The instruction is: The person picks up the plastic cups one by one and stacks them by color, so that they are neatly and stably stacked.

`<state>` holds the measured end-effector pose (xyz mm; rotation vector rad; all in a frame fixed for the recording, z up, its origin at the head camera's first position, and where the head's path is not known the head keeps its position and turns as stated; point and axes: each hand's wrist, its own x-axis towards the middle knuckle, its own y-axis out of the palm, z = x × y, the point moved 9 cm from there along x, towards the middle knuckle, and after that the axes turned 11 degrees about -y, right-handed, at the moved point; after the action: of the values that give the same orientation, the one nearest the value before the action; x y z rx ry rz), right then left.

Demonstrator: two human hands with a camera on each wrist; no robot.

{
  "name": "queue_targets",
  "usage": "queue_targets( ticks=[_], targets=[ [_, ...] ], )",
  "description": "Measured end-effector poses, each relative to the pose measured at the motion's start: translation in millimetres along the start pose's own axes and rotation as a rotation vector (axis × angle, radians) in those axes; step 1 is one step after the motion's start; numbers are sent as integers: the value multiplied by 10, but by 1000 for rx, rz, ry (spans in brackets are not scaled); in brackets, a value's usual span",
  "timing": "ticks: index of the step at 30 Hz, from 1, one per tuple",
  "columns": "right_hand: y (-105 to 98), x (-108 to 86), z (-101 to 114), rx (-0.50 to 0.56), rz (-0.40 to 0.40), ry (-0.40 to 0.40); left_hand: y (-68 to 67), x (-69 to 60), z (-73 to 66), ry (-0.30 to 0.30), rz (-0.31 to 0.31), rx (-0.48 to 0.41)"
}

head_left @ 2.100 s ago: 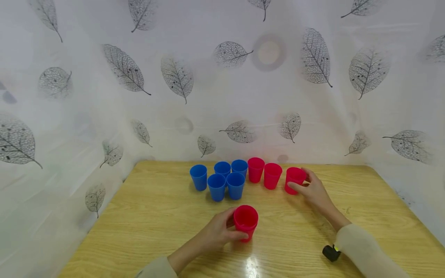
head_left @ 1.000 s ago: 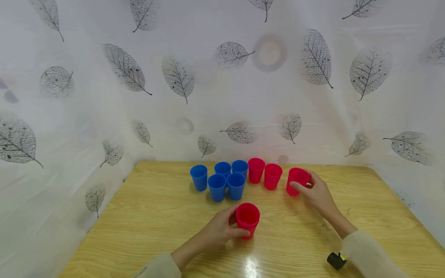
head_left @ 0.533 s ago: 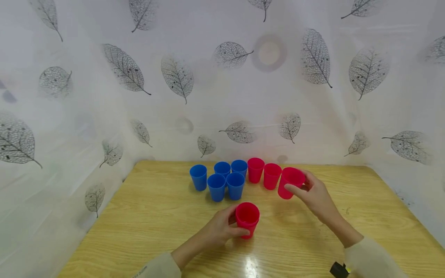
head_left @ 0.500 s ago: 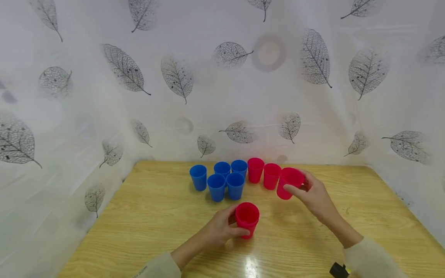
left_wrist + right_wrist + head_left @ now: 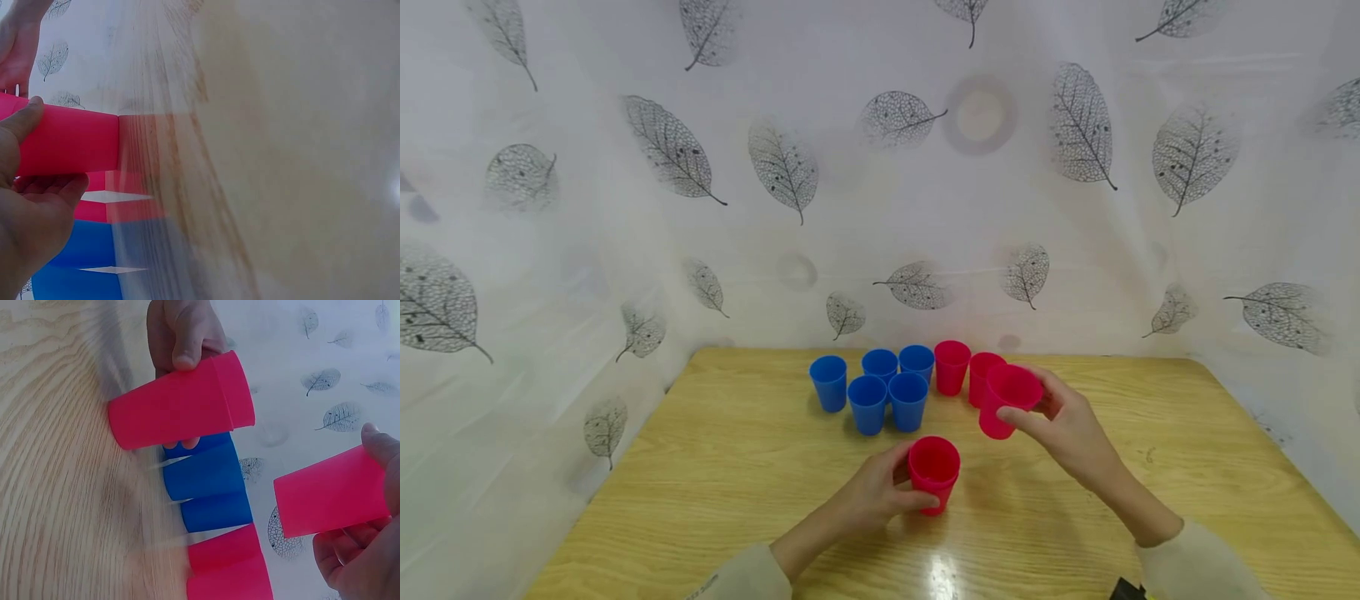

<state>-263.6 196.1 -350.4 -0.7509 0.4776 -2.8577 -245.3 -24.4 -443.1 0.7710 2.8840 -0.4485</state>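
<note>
Near the middle of the table, my left hand (image 5: 874, 496) grips red plastic cups (image 5: 933, 479), nested one inside another with a second rim showing. In the right wrist view that red stack (image 5: 175, 400) stands with its base on the table. My right hand (image 5: 1071, 429) holds a single red cup (image 5: 1000, 417) between thumb and fingers, raised off the table and slightly tilted. It partly covers a standing red cup (image 5: 979, 379). Beside that one is another red cup (image 5: 952, 368). Several blue cups (image 5: 868, 406) stand upright to their left.
A wooden table (image 5: 715, 467) lies below, backed by a pale curtain (image 5: 880, 208) printed with leaves. At the front edge of the view, by the right sleeve (image 5: 1195, 558), a small black object (image 5: 1126, 590) is partly cut off.
My right hand has lifted the red cup off the table and carried it left and nearer, towards the stack. My left hand has barely shifted with its stack.
</note>
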Motion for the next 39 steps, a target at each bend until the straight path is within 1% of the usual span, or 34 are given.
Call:
queue_targets(
  ticks=[5, 14, 18, 23, 33, 39],
  targets=[
    [40, 5, 60, 22, 6, -20, 5, -3, -4, 4, 5, -7],
    [114, 6, 181, 55, 2, -26, 8, 17, 18, 6, 13, -8],
    [161, 14, 235, 81, 7, -35, 11, 7, 1, 14, 10, -9],
    [229, 33, 279, 97, 25, -42, 9, -9, -11, 7, 6, -2],
    [467, 110, 417, 157, 91, -97, 7, -12, -24, 2, 9, -1],
    [624, 97, 478, 201, 128, -128, 9, -7, -28, 26, 35, 11]
  ],
)
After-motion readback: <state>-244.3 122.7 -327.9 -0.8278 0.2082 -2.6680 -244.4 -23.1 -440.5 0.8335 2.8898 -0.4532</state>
